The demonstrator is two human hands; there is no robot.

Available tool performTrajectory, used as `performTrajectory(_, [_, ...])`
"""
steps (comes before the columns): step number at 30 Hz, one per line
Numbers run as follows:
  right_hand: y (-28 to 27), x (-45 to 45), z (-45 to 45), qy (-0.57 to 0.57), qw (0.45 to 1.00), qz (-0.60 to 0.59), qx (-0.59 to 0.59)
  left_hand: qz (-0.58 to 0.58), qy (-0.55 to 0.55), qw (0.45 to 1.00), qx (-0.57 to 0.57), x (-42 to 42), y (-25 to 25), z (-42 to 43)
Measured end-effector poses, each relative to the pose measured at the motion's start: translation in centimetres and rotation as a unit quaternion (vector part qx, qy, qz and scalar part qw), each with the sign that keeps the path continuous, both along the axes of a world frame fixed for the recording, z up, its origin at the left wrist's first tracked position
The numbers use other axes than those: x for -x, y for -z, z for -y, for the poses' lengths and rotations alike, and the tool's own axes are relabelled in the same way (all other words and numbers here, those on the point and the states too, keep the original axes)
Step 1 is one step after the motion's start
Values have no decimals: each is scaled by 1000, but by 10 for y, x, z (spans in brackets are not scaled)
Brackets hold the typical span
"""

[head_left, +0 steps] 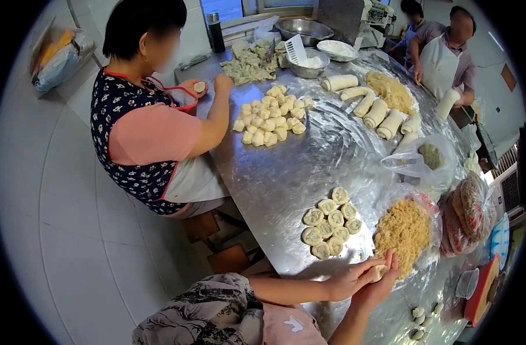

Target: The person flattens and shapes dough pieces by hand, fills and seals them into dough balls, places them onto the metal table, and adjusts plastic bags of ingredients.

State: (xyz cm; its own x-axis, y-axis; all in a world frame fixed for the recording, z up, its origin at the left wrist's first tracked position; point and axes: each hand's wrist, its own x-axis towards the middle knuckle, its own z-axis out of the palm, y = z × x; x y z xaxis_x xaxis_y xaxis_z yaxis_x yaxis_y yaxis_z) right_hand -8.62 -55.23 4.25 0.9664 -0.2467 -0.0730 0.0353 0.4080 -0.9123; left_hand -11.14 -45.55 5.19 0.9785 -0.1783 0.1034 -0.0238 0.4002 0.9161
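Note:
My left hand (351,280) and my right hand (375,291) meet over the near part of the metal table. Between their fingers sits a small pale dough piece (379,272), partly covered, with both hands closed on it. Just beyond them a heap of crumbly golden filling (405,233) lies on a plastic bag. To the left of the heap, several round, flattened dough pieces (329,221) with dented, greenish centres are grouped together. Several small dough balls (419,319) lie below my right hand.
A co-worker (142,115) at the left holds a dough piece beside many dough lumps (270,118). Dough rolls (375,113), a flour bowl (309,63) and leafy greens (248,62) lie farther back. Plastic bags (469,213) and a red container (482,293) stand right.

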Motion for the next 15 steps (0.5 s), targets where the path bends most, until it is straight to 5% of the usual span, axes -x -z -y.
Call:
performTrajectory(6, [-19,25,-22,-85,991,-9,-100,210,-158,943,-205,-8,11,-3])
performTrajectory(11, [-6,22,-5,-102,990,-84,57,267,-158,877,-366,-4,15,-7])
performTrajectory(15, [2,19,22,-59,960,14,274,149,-20,986,-78,-5,17,0])
